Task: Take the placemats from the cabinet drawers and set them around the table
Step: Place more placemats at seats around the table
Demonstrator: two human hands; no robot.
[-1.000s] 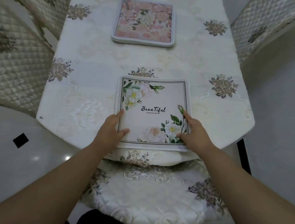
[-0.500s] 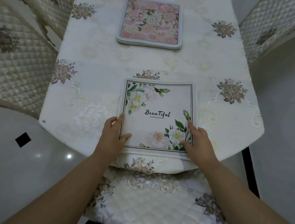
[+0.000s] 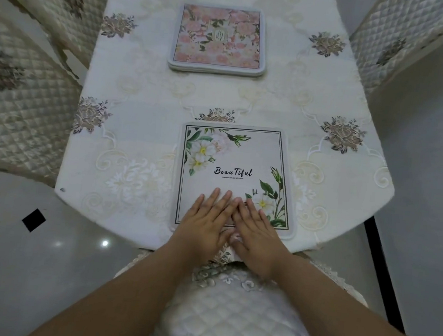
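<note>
White floral placemat (image 3: 234, 174) flat, near edge

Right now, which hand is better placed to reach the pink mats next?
Left hand, marginally: both lie flat on the white placemat, but the pink stack sits slightly left of it. Right hand is nearly as close.

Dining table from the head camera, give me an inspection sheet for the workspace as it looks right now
Surface: table under an embroidered cream cloth.
Job's things: white floral placemat flat at the near edge; pink floral placemat pile farther along.
Clutter: nothing seen.
Grippers: left hand and right hand flat, side by side on the near placemat, holding nothing.
Cables: nothing seen.
Surroundings: quilted chairs either side and in front; glossy floor.
</note>
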